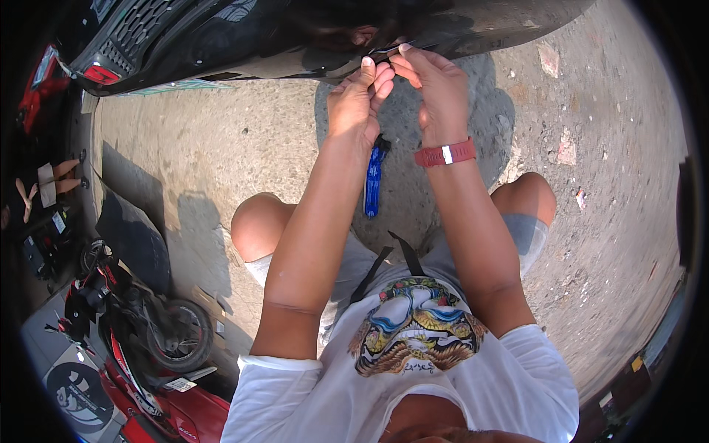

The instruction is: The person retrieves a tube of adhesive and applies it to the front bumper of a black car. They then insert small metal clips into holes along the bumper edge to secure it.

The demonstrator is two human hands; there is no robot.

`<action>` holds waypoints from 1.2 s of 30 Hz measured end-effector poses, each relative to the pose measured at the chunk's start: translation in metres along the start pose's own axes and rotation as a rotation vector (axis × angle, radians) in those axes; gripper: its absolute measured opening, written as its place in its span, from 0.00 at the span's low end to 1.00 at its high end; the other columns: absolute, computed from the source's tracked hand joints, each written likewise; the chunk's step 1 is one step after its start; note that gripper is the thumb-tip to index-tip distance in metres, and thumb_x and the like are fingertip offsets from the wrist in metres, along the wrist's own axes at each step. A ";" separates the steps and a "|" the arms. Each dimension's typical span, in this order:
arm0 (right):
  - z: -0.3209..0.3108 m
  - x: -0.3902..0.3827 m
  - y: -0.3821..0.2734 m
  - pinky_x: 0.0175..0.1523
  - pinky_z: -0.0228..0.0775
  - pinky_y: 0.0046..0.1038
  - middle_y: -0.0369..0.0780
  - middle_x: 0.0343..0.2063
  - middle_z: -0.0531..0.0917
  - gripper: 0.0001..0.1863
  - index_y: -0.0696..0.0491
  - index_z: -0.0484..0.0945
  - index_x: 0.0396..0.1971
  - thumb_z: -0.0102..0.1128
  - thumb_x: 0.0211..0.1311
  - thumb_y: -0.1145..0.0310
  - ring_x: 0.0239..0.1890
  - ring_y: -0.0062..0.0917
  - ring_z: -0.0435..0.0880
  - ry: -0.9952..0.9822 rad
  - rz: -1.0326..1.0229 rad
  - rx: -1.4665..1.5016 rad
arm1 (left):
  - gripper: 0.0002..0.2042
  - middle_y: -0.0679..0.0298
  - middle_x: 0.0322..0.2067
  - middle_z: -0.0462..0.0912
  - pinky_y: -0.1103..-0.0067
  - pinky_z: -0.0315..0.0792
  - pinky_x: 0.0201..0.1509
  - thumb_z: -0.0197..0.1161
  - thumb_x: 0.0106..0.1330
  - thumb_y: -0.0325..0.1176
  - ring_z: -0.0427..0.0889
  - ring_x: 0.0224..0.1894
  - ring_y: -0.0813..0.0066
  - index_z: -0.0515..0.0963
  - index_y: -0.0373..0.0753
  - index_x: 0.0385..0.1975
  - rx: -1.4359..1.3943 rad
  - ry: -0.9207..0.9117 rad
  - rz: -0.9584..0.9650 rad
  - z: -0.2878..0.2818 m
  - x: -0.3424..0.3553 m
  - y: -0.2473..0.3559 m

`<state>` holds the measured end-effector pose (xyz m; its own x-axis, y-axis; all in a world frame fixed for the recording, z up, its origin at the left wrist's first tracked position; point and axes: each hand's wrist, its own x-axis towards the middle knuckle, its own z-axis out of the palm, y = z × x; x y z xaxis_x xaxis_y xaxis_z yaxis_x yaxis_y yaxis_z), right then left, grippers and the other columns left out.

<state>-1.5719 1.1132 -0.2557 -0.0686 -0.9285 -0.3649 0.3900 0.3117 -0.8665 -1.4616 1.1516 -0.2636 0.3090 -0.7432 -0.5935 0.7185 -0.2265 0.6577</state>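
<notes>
The glossy black bumper (295,48) of a vehicle crosses the top of the head view. At its lower edge, my left hand (354,103) is closed, thumb up and fingers curled. Close beside it on the right, my right hand (443,88) pinches with thumb and fingers at the same edge. Between the fingertips lies a thin dark piece, too small to make out; whether it is part of the bumper I cannot tell. A blue-handled tool (373,184) with a dark head is below my left hand, partly behind my left wrist.
Rough concrete ground (273,140) spreads beneath me, with scraps and small stones at the right. A red and black motorcycle (148,354) stands at the lower left, near a dark curved panel (133,229). Another person's legs (66,177) show at the far left.
</notes>
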 end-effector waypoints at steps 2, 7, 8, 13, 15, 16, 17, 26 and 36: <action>0.001 0.001 0.001 0.45 0.75 0.20 0.44 0.34 0.90 0.12 0.63 0.85 0.39 0.73 0.62 0.70 0.37 0.23 0.89 0.017 -0.007 -0.021 | 0.15 0.55 0.38 0.88 0.83 0.85 0.38 0.68 0.71 0.37 0.89 0.37 0.72 0.79 0.30 0.46 0.015 0.011 0.011 0.002 -0.001 0.000; 0.005 -0.003 0.002 0.43 0.74 0.19 0.44 0.34 0.90 0.12 0.63 0.85 0.39 0.73 0.62 0.70 0.37 0.22 0.89 0.050 -0.030 -0.054 | 0.16 0.53 0.37 0.88 0.82 0.86 0.37 0.69 0.71 0.37 0.90 0.36 0.71 0.78 0.28 0.45 0.033 0.031 0.040 0.000 0.003 -0.001; 0.006 -0.003 0.002 0.44 0.74 0.19 0.44 0.34 0.90 0.12 0.63 0.84 0.39 0.73 0.62 0.71 0.37 0.23 0.89 0.061 -0.034 -0.055 | 0.16 0.52 0.37 0.88 0.82 0.86 0.36 0.69 0.71 0.37 0.90 0.35 0.71 0.78 0.27 0.44 0.037 0.031 0.048 0.000 0.004 -0.002; 0.009 -0.005 0.007 0.49 0.78 0.23 0.46 0.35 0.89 0.12 0.65 0.83 0.40 0.73 0.63 0.72 0.38 0.26 0.89 0.089 -0.073 -0.024 | 0.16 0.51 0.35 0.88 0.82 0.85 0.35 0.68 0.71 0.36 0.90 0.34 0.70 0.78 0.26 0.44 0.103 0.033 0.084 0.000 0.007 -0.001; 0.010 -0.006 0.008 0.50 0.80 0.24 0.46 0.36 0.89 0.13 0.66 0.83 0.41 0.72 0.63 0.73 0.38 0.27 0.89 0.109 -0.085 -0.030 | 0.15 0.50 0.34 0.88 0.82 0.85 0.34 0.68 0.71 0.36 0.89 0.33 0.70 0.78 0.26 0.43 0.122 0.041 0.087 0.003 0.005 0.002; 0.011 -0.007 0.008 0.50 0.79 0.24 0.46 0.36 0.89 0.13 0.66 0.83 0.41 0.72 0.63 0.73 0.38 0.27 0.89 0.108 -0.097 -0.042 | 0.15 0.50 0.33 0.88 0.81 0.84 0.33 0.69 0.71 0.36 0.89 0.32 0.69 0.78 0.26 0.42 0.129 0.048 0.085 0.005 0.003 0.004; 0.011 -0.008 0.009 0.49 0.79 0.23 0.46 0.36 0.89 0.13 0.67 0.83 0.41 0.73 0.63 0.73 0.38 0.26 0.89 0.108 -0.108 -0.053 | 0.15 0.50 0.33 0.88 0.81 0.84 0.33 0.69 0.71 0.35 0.89 0.31 0.69 0.78 0.27 0.41 0.135 0.055 0.083 0.007 0.003 0.004; 0.001 -0.003 0.009 0.41 0.75 0.19 0.40 0.32 0.90 0.13 0.64 0.86 0.37 0.75 0.62 0.68 0.35 0.17 0.86 0.030 -0.317 -0.515 | 0.18 0.48 0.37 0.87 0.78 0.85 0.39 0.68 0.72 0.39 0.89 0.34 0.69 0.75 0.26 0.43 0.148 0.014 0.168 0.002 0.008 -0.007; -0.012 0.023 0.022 0.35 0.75 0.23 0.38 0.24 0.88 0.09 0.58 0.88 0.32 0.76 0.57 0.68 0.27 0.18 0.85 -0.089 -0.548 -0.521 | 0.12 0.54 0.28 0.88 0.82 0.80 0.31 0.71 0.69 0.33 0.87 0.27 0.76 0.79 0.30 0.34 0.130 0.060 0.404 0.009 0.009 -0.030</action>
<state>-1.5759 1.1010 -0.2873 -0.0444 -0.9839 0.1734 -0.1643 -0.1640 -0.9727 -1.4856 1.1461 -0.2847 0.5881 -0.7513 -0.2993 0.4488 -0.0047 0.8936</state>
